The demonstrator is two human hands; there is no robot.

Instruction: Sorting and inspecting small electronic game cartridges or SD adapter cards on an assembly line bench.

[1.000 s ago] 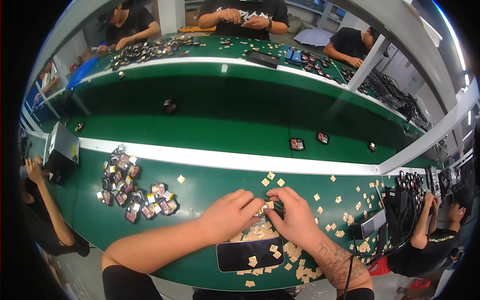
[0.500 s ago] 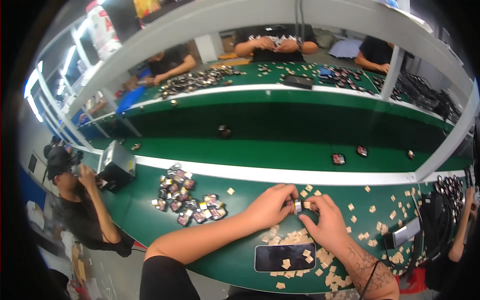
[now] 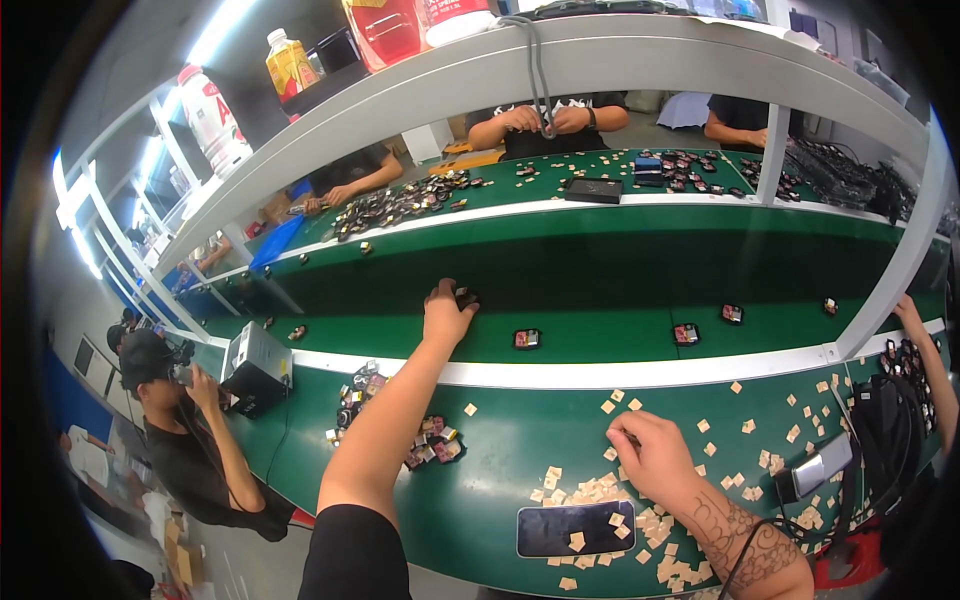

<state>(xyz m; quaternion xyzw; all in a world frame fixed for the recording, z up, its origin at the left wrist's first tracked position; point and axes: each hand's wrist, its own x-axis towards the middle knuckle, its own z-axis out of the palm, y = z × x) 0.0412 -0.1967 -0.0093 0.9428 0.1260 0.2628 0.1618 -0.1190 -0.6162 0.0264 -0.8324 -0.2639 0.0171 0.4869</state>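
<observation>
My left hand point(image 3: 448, 316) reaches forward over the green conveyor belt, its fingers and thumb closed round a small black part point(image 3: 463, 293) that they mostly cover. My right hand point(image 3: 652, 456) stays above the green table point(image 3: 520, 420), fingers curled to the thumb; whatever is in them cannot be made out. Beneath and beside it lie many small tan square pieces point(image 3: 590, 490), some on a dark-screened phone point(image 3: 560, 530). Under my left forearm sits a pile of small black parts with pink and silver faces point(image 3: 437, 442), partly hidden.
Similar parts lie on the belt, one of them point(image 3: 527, 339) right of my left hand. A white rail point(image 3: 600, 374) separates belt and table. A grey box point(image 3: 257, 365) stands left, near a seated person point(image 3: 170, 420). Other people work across the belt. A cabled device point(image 3: 815, 467) lies right.
My left hand has left my right hand and the labelled part they held together, moving forward and left onto the belt. My right hand stays over the table. The view has tilted up.
</observation>
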